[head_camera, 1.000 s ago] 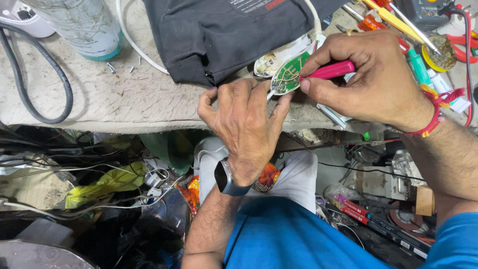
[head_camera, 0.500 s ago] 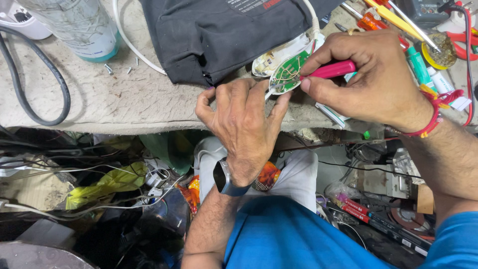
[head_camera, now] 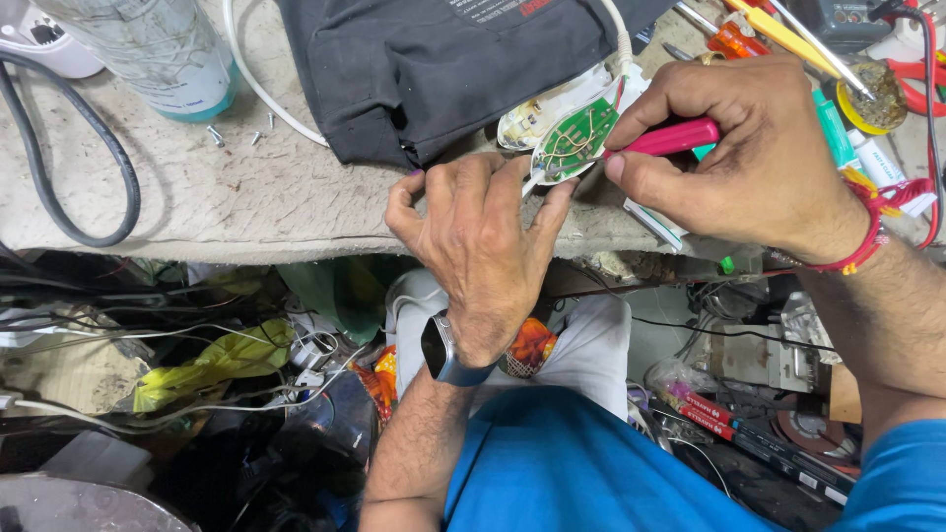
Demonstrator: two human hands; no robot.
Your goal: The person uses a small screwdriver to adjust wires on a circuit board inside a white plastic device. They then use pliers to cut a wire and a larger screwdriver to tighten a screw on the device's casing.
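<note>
- Right hand (head_camera: pixel 759 158) has its grip closed around a pink-handled tool (head_camera: pixel 675 138), whose tip is on the green circuit board (head_camera: pixel 576 138).
- Left hand (head_camera: pixel 483 246) has its fingers curled, the fingertips pinching the lower edge of the circuit board and propping it tilted just above the table (head_camera: pixel 246 197).
- Circuit board sits at the table's front edge, just in front of a black cloth pouch (head_camera: pixel 443 69) and touching a white plastic casing (head_camera: pixel 537 113) behind it.
- Small loose screws (head_camera: pixel 241 133) lie well to the left of the circuit board, near a clear plastic bottle (head_camera: pixel 148 49).
- Yellow-handled screwdriver (head_camera: pixel 778 30) and a tin holding solder (head_camera: pixel 872 99) lie to the right of the circuit board, beyond the right hand.
- Smartwatch (head_camera: pixel 443 350) is on the left wrist; red thread (head_camera: pixel 857 236) circles the right.
</note>
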